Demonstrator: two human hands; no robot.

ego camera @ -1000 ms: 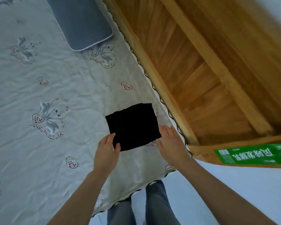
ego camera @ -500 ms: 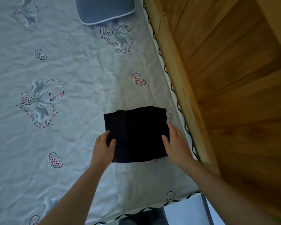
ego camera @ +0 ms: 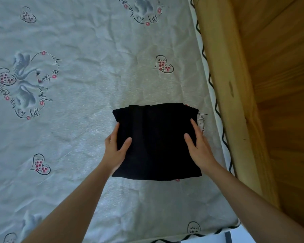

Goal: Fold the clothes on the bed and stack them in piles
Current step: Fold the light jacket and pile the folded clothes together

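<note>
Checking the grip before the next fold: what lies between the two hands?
In the head view, only the folded black garment lies between the left hand and the right hand, each gripping one side edge.

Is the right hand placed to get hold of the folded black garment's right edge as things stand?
Probably yes. The right hand already lies on the right side of the folded black garment, thumb on top, and nothing on the bedsheet blocks it.
</note>
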